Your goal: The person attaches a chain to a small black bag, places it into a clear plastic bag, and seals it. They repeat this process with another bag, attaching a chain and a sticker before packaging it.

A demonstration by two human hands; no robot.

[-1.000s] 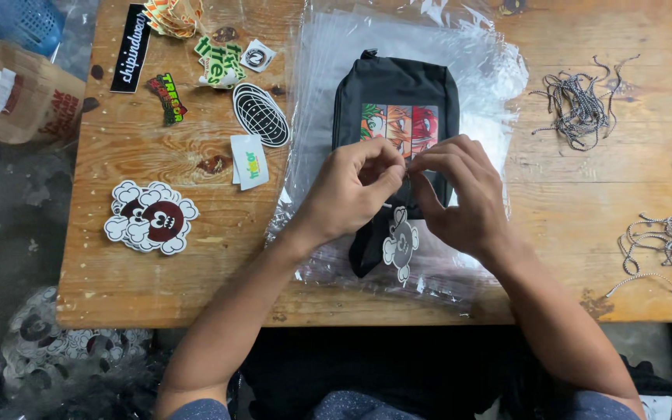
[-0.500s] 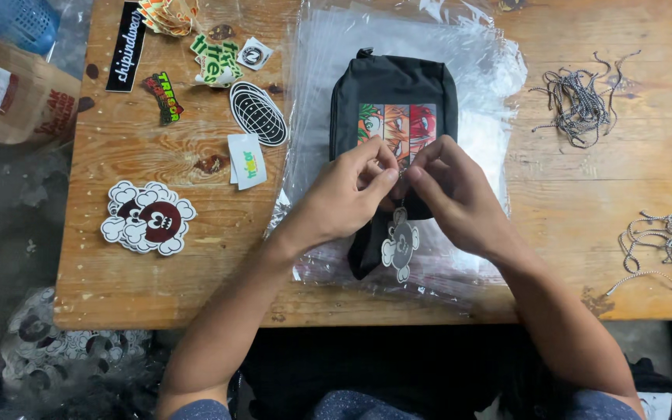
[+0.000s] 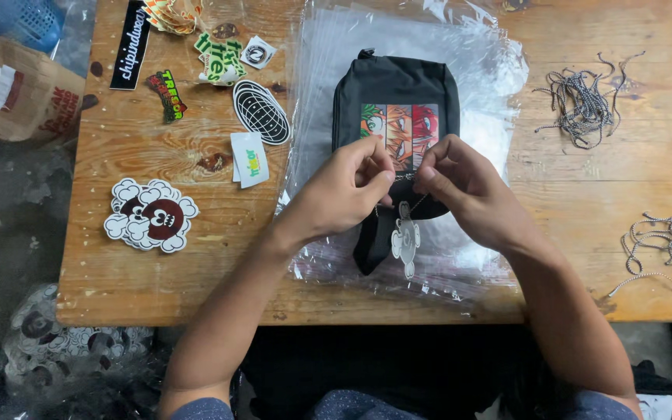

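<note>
A small black pouch [image 3: 398,89] with a strip of colourful cartoon faces lies on a stack of clear plastic bags [image 3: 476,70] on the wooden table [image 3: 180,272]. My left hand [image 3: 349,189] and my right hand [image 3: 449,183] meet over the pouch's near end, each pinching a thin cord. A white cloud-shaped hang tag [image 3: 405,239] dangles from that cord just below my fingers. A black strap of the pouch sticks out toward me beside the tag.
Die-cut stickers lie at the left: a cloud-shaped pile [image 3: 151,215], a black oval [image 3: 261,111], a small white one [image 3: 250,158], a long black one [image 3: 130,45]. Bundles of grey cords [image 3: 585,97] [image 3: 666,237] lie at the right. A brown paper bag [image 3: 13,89] sits off the table's left edge.
My two hands have drawn closer together over the pouch's near end. The white tag now hangs a little lower below them.
</note>
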